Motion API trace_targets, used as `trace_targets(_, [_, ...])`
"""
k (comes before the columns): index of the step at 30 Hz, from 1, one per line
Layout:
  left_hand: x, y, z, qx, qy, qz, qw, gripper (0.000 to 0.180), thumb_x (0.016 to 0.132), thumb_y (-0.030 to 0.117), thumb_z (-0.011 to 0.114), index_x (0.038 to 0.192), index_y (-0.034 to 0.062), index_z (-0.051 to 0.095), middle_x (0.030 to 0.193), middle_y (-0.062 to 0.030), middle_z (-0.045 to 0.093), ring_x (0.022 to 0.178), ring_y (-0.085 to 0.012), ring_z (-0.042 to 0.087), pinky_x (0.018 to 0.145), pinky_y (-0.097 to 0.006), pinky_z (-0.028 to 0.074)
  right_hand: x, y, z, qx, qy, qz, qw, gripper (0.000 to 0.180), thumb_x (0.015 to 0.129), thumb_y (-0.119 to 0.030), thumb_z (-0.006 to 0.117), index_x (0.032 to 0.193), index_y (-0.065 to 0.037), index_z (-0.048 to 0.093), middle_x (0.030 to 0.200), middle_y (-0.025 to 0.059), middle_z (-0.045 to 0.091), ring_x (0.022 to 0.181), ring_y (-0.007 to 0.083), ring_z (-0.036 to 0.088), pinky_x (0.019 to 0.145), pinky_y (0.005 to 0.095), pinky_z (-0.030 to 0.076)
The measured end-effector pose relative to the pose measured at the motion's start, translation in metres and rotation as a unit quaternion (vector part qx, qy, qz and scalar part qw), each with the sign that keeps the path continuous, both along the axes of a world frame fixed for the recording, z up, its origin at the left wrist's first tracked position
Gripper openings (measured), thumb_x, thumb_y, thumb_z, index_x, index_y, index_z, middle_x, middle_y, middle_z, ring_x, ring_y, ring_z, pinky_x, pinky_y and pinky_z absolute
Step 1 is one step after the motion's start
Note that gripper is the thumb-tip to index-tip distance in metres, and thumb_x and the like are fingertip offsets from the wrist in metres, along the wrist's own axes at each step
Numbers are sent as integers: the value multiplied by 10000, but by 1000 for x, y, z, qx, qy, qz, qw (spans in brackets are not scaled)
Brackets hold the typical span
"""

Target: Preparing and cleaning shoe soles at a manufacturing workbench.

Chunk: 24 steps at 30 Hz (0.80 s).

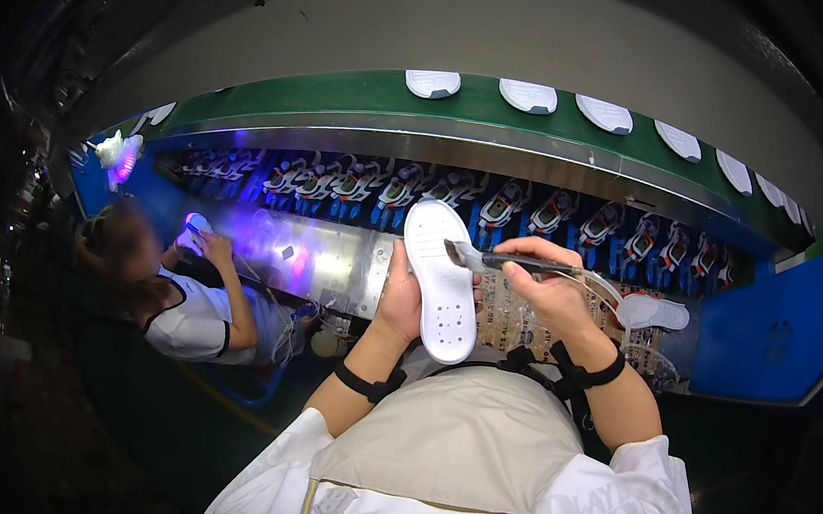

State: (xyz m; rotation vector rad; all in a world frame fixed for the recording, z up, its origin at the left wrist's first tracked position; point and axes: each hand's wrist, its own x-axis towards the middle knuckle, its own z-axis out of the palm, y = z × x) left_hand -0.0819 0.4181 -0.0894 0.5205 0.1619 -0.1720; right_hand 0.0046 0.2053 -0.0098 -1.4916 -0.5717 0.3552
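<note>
A white shoe sole point(448, 304) stands nearly upright in front of me, its hollow side with small round holes facing me. My left hand point(400, 295) wraps its left edge from behind, fingertips showing at the right edge. In my right hand point(551, 284) is a brush point(504, 259) with a dark handle and a thin hose running off it. Its bristles touch the upper middle of the sole. To the right of my right hand another white sole point(654, 314) lies on the bench.
Shoe uppers point(500, 209) hang in a row beyond the metal bench point(333, 255). Above them, a green conveyor belt point(348, 92) carries several white soles point(528, 96). A blue panel point(777, 333) closes the right end. At left a co-worker point(201, 307) holds a sole under purple light.
</note>
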Motion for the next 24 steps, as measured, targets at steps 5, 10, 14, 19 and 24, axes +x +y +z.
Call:
trace_targets(5, [4,-33,15,40,-83,-16,996,877,1017,746,157,1438,72,527,1190,-161,688,1035,-317,708,921,-459,584,10,27,-2,7,-249,-148,957,243,835,-34,754,1078,-24,758,831,68,723,762,157,669,695,291,526])
trace_targets(10, [15,-52,14,86,-49,88,991,761,1054,688,216,1494,126,481,1378,-91,615,1255,-251,621,1074,-418,514,12,21,-2,-12,-375,28,927,276,822,-73,794,1096,-47,768,818,89,702,796,252,633,754,353,473])
trace_targets(14, [19,-48,13,20,-90,34,995,843,1006,764,191,1462,126,500,1347,-106,620,1200,-273,649,970,-454,575,18,6,9,23,-181,9,983,265,847,-94,787,1111,-79,789,919,68,740,839,219,621,830,348,460])
trace_targets(19, [32,-52,29,-28,-111,87,990,731,1053,672,263,1491,131,485,1362,-91,628,1239,-262,631,1056,-417,535,22,0,21,-18,-382,145,912,305,801,-113,840,1104,-106,800,987,59,762,856,239,613,857,369,449])
trace_targets(24, [41,-52,32,-15,-88,156,984,744,1045,680,254,1477,125,496,1380,-138,620,1266,-297,616,1043,-459,545,22,-4,21,-63,-384,6,921,257,805,-94,823,1061,-98,796,923,63,747,845,246,611,844,385,445])
